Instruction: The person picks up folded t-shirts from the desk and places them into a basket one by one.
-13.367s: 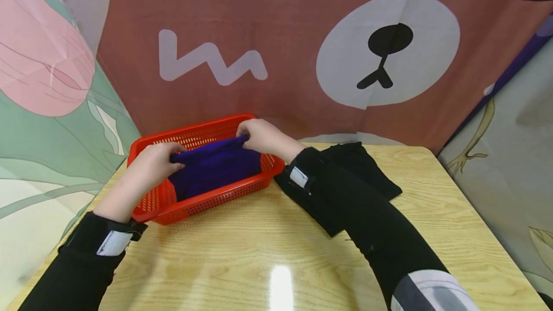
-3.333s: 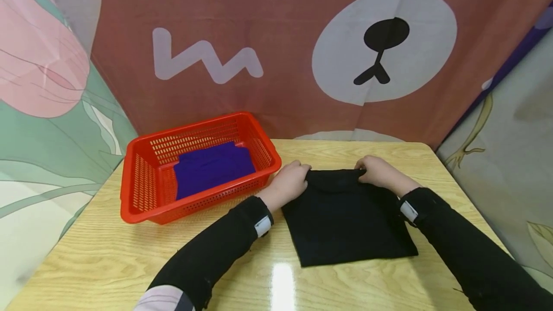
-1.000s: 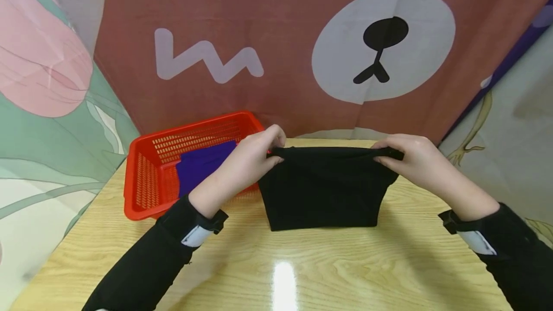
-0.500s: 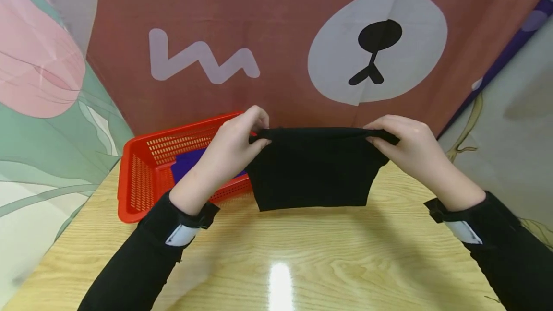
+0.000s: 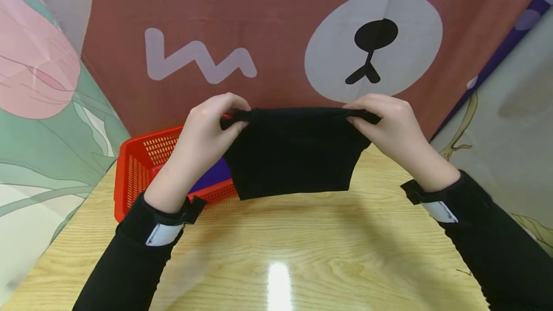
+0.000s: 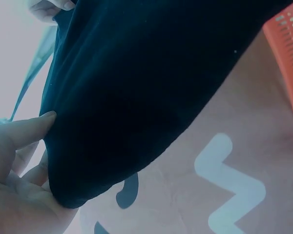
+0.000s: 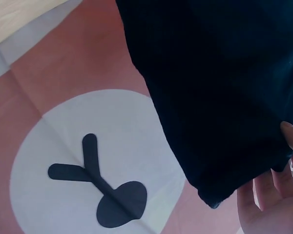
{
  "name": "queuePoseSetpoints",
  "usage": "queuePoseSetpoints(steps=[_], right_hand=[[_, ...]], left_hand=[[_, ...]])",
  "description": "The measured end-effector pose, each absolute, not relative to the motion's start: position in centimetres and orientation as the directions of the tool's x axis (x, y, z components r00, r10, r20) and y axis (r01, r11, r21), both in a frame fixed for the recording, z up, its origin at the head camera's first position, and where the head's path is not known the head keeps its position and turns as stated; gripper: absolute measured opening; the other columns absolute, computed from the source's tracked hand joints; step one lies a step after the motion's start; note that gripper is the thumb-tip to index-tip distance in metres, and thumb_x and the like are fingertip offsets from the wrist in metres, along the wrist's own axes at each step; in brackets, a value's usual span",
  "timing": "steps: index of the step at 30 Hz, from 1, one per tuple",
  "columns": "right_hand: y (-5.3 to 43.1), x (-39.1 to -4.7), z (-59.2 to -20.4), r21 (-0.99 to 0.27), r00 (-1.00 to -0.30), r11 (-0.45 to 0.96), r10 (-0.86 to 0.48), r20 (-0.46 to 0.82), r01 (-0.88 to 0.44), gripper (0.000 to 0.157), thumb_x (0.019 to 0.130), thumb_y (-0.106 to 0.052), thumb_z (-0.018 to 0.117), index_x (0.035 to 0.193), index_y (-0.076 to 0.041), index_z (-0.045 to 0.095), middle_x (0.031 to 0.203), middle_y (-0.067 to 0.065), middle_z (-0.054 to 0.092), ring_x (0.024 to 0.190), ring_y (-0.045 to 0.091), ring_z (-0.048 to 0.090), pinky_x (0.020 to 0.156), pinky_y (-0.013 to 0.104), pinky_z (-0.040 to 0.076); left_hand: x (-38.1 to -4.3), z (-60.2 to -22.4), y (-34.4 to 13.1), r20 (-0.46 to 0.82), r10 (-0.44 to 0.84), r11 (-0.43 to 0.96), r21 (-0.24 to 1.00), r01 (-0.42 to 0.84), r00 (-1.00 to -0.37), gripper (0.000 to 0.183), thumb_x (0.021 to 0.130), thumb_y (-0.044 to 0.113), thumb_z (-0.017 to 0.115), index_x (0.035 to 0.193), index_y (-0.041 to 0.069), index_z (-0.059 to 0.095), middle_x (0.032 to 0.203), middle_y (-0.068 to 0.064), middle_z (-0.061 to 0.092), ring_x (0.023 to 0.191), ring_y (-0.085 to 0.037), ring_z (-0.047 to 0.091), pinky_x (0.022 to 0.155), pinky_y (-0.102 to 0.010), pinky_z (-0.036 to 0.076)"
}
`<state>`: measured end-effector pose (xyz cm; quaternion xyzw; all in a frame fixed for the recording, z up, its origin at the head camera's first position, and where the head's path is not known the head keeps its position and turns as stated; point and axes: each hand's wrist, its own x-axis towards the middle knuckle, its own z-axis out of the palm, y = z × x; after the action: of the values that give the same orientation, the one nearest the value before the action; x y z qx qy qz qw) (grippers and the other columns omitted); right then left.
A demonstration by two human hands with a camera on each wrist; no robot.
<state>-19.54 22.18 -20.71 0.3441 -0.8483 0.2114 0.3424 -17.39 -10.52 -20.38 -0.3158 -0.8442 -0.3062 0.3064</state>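
Note:
A folded black garment hangs between my hands, raised above the table and tilted slightly. My left hand pinches its upper left corner between thumb and fingers; my right hand pinches the upper right one. In the left wrist view the black garment droops past the left thumb. Its corner sits in the right fingers in the right wrist view. Behind my left hand stands a red basket with a purple cloth lying in it, partly hidden by the hand and the black garment.
The wood-grain table carries the basket at its back left. A brown cloth backdrop with a bear's face hangs right behind the table, and patterned cloths flank it.
Earlier both hands were at the purple cloth in the basket, then gripped the black garment on the table. Over the last second they have lifted it up and leftward, partly in front of the basket.

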Motion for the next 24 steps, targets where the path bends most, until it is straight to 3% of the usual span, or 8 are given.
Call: queuePoseSetpoints(steps=[8, 17, 24], right_hand=[[19.5, -20.5, -19.8, -0.183, -0.548, 0.645, -0.426, 0.720, -0.742, 0.024, 0.078, -0.007, 0.067, 0.099, -0.019, 0.065, 0.092, -0.005, 0.062, 0.087, 0.005, 0.051, 0.075, 0.033, 0.045], [16.4, -21.7, -18.5, -0.219, -0.558, 0.607, -0.451, 0.696, -0.764, 0.023, 0.080, -0.010, 0.066, 0.100, -0.022, 0.066, 0.094, -0.007, 0.062, 0.086, 0.005, 0.050, 0.075, 0.033, 0.046], [14.5, -22.8, -17.8, -0.224, -0.564, 0.603, -0.463, 0.683, -0.766, 0.020, 0.082, -0.013, 0.065, 0.101, -0.020, 0.065, 0.094, -0.007, 0.061, 0.085, 0.004, 0.048, 0.074, 0.031, 0.046]], left_hand=[[-17.1, -19.8, -12.6, 0.742, 0.220, 0.656, 0.368, 0.659, -0.634, 0.021, 0.079, 0.004, 0.064, 0.097, 0.015, 0.061, 0.095, 0.002, 0.060, 0.087, -0.010, 0.051, 0.082, -0.036, 0.048], [-16.4, -19.3, -14.9, 0.794, 0.081, 0.664, 0.408, 0.627, -0.602, 0.016, 0.079, 0.006, 0.064, 0.093, 0.015, 0.064, 0.091, 0.002, 0.062, 0.087, -0.010, 0.051, 0.079, -0.040, 0.049], [-15.7, -18.8, -15.9, 0.794, 0.001, 0.717, 0.424, 0.554, -0.608, 0.012, 0.081, 0.013, 0.062, 0.093, 0.015, 0.064, 0.090, 0.003, 0.062, 0.086, -0.007, 0.052, 0.077, -0.019, 0.045]])
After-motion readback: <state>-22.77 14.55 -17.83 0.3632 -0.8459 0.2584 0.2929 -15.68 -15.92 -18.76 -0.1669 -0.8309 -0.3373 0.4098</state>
